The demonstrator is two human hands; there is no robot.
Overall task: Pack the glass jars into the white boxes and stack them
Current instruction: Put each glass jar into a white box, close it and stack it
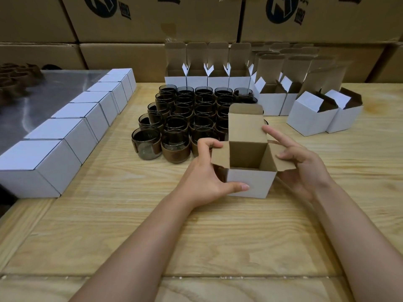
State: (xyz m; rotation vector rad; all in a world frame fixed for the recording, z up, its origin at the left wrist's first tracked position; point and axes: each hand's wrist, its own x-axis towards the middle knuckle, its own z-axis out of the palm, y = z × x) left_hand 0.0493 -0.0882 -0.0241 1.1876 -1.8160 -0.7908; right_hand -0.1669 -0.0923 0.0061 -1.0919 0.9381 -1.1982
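An open white box (250, 182) stands on the wooden table (130, 225) in front of me, its brown flaps spread and its inside showing no jar. My left hand (204, 171) grips its left side, thumb on the white front, fingers curled over the left flap. My right hand (298, 164) holds the right flap, its index finger stretched to the tall back flap. Behind the box stand several dark glass jars (176, 147) with brown sleeves, packed close together.
A row of several shut white boxes (65, 136) runs along the left, beside a metal sheet (32, 105). Open white boxes (207, 77) stand at the back and right (314, 118). Large brown cartons (152, 22) wall off the far side.
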